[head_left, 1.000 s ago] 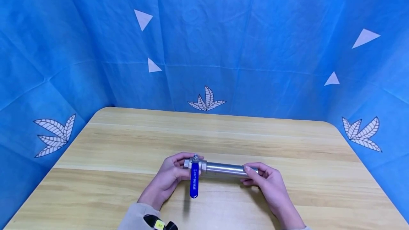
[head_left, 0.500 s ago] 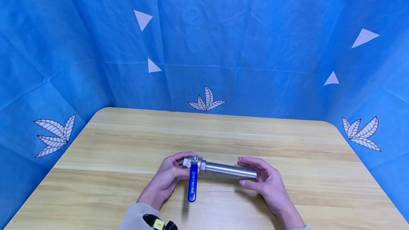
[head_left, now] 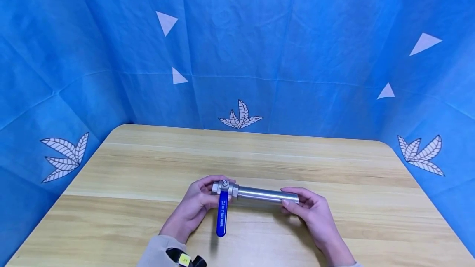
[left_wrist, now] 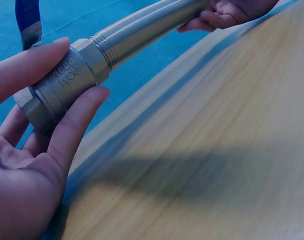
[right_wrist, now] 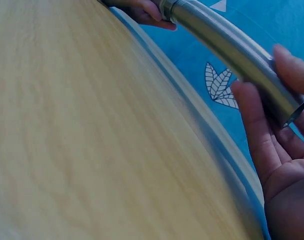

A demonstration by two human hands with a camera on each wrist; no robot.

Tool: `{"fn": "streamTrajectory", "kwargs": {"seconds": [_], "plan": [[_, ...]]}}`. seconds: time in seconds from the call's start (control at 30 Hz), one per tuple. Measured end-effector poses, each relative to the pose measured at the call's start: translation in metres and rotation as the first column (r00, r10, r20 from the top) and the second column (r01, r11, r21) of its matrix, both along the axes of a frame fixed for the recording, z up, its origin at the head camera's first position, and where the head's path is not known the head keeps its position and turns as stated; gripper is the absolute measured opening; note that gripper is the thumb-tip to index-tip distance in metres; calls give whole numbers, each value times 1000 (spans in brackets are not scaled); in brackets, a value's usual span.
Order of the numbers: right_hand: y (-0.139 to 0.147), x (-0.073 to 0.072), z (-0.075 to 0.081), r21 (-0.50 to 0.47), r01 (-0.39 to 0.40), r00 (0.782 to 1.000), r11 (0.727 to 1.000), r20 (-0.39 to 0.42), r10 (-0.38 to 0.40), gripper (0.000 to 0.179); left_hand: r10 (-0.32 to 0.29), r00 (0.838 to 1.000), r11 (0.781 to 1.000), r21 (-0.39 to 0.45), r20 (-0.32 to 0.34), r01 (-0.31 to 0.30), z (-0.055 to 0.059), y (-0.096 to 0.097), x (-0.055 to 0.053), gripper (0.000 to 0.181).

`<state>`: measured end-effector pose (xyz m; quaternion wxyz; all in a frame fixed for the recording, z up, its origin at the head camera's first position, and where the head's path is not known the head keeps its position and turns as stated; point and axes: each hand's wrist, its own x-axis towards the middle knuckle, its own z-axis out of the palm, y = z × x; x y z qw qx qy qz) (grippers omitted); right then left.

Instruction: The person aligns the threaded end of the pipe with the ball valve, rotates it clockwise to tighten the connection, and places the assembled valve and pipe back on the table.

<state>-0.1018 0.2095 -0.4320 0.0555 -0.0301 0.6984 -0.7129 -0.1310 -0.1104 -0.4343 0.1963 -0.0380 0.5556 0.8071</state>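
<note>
— Blue cloth (head_left: 237, 44) is backing the table (head_left: 148, 155).
— Above it, the left hand (head_left: 194, 205) is gripping the valve (head_left: 223, 205), the right hand (head_left: 311, 213) pinching the pipe (head_left: 262, 194).
— Screwing both together?
— Seemingly; another twist would be needing a steady valve.

- right hand (right_wrist: 284, 175): holds a metal pipe (right_wrist: 234, 52), fingertips on either side, close to its open end
- pipe: slants down from upper left, its far end at a metal fitting (right_wrist: 167, 9)
- left hand (right_wrist: 144, 11): partly in view at the top, fingers by the fitting
- wood-grain tabletop (right_wrist: 92, 125) below
- blue cloth (right_wrist: 272, 25) behind, with a white leaf print (right_wrist: 219, 85)
</note>
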Motion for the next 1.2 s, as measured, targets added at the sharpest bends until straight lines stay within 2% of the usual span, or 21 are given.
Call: {"fn": "streamTrajectory", "kwargs": {"seconds": [0.17, 0.43, 0.87, 0.97, 1.1, 1.2], "plan": [[0, 0, 1, -17, -21, 1000, 1000, 22, 21, 39, -10, 1000, 1000, -2, -6, 10, 1, 1, 0, 68], [0, 0, 2, 1, 4, 999, 1000, 36, -4, 40, -21, 999, 999, -39, -28, 20, -1, 2, -2, 58], [-2, 0, 3, 9, 29, 998, 1000, 57, -29, 41, 25, 999, 999, -31, 26, -24, 1, 3, -1, 61], [-2, 0, 1, -3, 3, 1000, 1000, 14, -3, 48, 45, 998, 999, -17, 36, -44, 2, 2, -1, 64], [0, 0, -2, -19, -68, 994, 998, -92, 66, 64, 57, 997, 998, -2, 51, -57, 2, 1, -1, 65], [1, 0, -4, -26, -79, 990, 997, -120, 75, 60, 54, 997, 999, 6, 55, -54, 2, 1, -1, 66]]}}
